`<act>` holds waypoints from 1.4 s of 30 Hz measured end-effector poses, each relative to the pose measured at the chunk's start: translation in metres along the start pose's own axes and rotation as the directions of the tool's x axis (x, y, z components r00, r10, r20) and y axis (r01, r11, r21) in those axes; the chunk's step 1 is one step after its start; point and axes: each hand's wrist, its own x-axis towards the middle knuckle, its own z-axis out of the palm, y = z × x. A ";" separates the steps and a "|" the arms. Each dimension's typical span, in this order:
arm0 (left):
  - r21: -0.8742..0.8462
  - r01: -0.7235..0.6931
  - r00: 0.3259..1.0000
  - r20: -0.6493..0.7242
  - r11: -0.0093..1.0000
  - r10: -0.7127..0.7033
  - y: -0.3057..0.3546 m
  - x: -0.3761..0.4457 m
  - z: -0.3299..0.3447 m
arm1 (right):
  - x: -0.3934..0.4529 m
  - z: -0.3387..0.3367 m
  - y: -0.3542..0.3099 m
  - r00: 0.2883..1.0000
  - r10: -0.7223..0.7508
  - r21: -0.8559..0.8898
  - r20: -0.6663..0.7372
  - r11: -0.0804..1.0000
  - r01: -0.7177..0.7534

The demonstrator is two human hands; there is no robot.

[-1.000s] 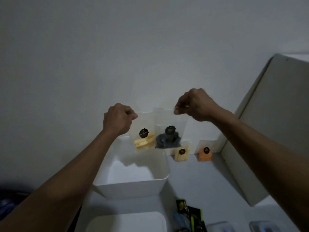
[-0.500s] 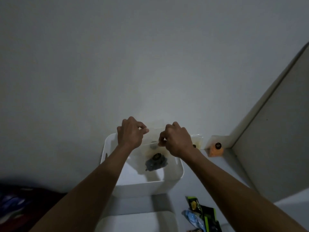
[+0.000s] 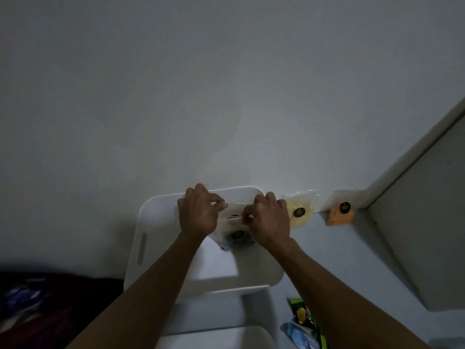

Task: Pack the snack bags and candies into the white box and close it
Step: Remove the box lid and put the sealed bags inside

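An open white box (image 3: 161, 222) stands on the pale table against the wall. Over its far half, my left hand (image 3: 198, 212) and my right hand (image 3: 270, 222) each pinch the top of a clear snack bag. The dark-filled bag (image 3: 236, 239) with a black round sticker hangs inside the box between my wrists. The other bag is mostly hidden behind my hands. Two more clear bags lean on the wall to the right: a yellow one (image 3: 300, 210) and an orange one (image 3: 339, 214).
The white lid (image 3: 219, 338) lies in front of the box. Green and blue candy packets (image 3: 305, 323) lie at the lower right. A tall grey panel (image 3: 422, 227) stands on the right. Dark cloth (image 3: 50, 306) sits at the lower left.
Both hands have come down and closer together, lowering the two held bags from above the box into it. The view has tilted down toward the box.
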 end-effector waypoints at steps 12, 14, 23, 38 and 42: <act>-0.139 0.042 0.998 -0.038 0.989 -0.048 -0.007 -0.001 0.009 | 0.003 0.001 0.009 0.997 0.072 -0.061 0.003 0.996 -0.072; -0.161 0.053 0.998 -0.032 0.985 -0.059 -0.007 -0.003 0.005 | 0.002 -0.002 0.010 0.995 0.095 -0.064 0.008 0.993 -0.094; -0.285 -0.003 0.994 -0.104 0.959 -0.027 0.014 -0.037 -0.043 | -0.037 -0.073 0.016 0.980 0.192 0.037 -0.054 0.981 -0.190; -0.499 0.023 1.000 0.008 0.866 -0.022 0.179 -0.070 0.036 | -0.063 -0.149 0.209 0.884 0.467 0.257 0.015 0.853 -0.454; -0.487 0.252 0.968 0.114 0.836 -0.224 0.197 -0.060 0.087 | -0.045 -0.119 0.265 0.845 0.526 0.323 0.099 0.786 -0.527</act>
